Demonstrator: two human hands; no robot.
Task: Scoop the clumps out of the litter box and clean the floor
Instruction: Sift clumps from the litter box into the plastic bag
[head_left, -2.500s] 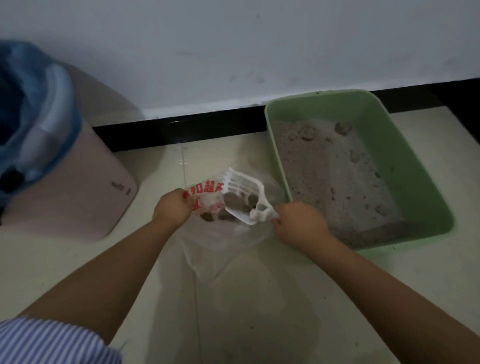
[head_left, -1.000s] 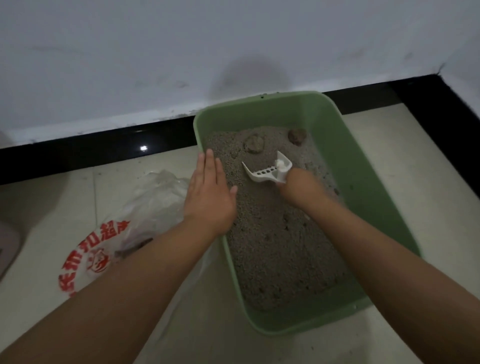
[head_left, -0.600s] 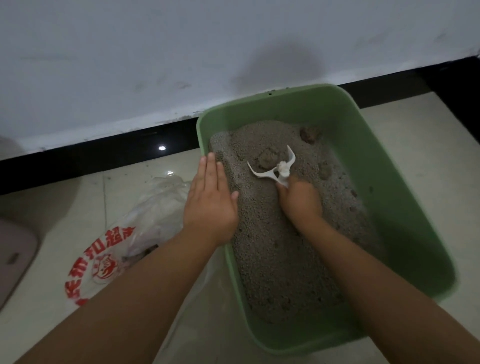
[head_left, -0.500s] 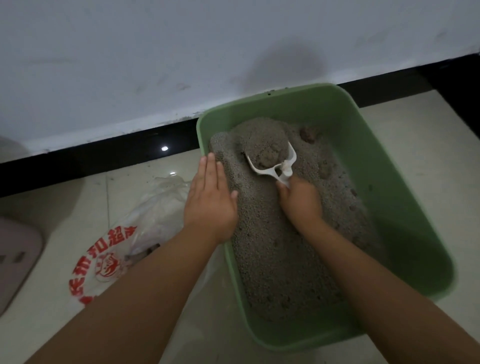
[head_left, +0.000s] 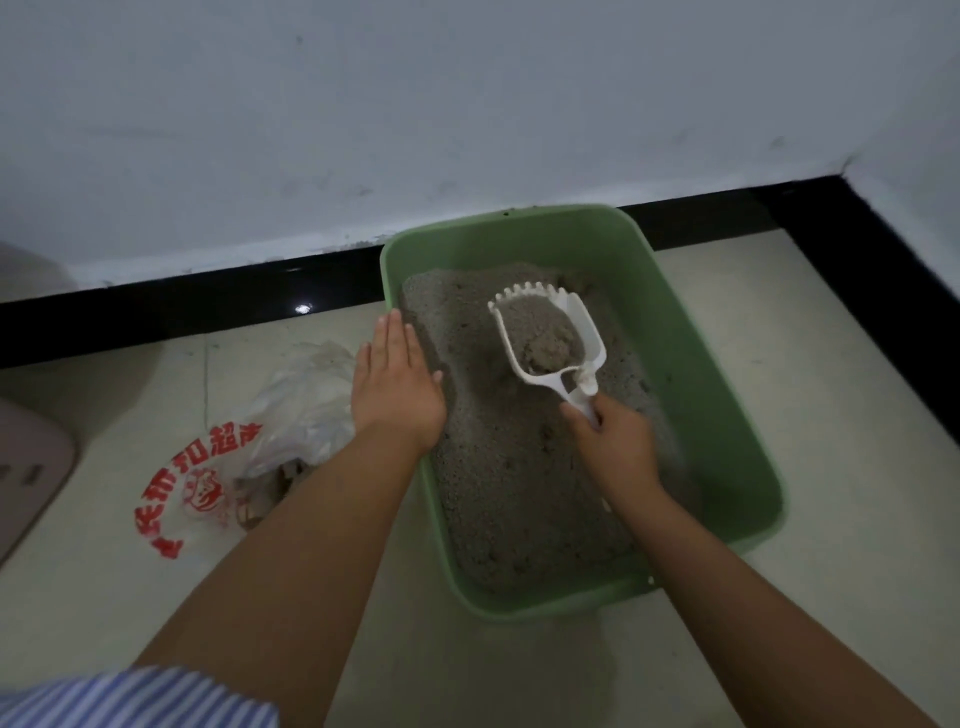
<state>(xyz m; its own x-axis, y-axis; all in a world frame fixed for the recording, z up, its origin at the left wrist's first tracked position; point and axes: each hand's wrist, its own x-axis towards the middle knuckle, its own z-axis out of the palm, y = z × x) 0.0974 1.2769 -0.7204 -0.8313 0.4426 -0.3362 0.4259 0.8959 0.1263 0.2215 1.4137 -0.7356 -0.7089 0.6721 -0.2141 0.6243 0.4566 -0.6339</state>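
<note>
A green litter box (head_left: 727, 395) full of grey litter (head_left: 509, 483) stands on the floor against the wall. My right hand (head_left: 613, 441) grips the handle of a white slotted scoop (head_left: 550, 338), held above the litter and loaded with grey litter and a clump. Fingers straight, my left hand (head_left: 397, 384) lies flat on the box's left rim. A clear plastic bag (head_left: 249, 441) with red print lies crumpled on the floor left of the box, with dark clumps inside.
A black skirting (head_left: 208, 312) runs along the white wall behind the box and turns a corner at the right. A pale pink bin (head_left: 26, 467) shows at the left edge. Light floor tiles (head_left: 857, 415) surround the box.
The scoop has come up out of the litter, turned level and now carries a load. My left hand has stayed on the box's rim. Earlier both hands were at the bag.
</note>
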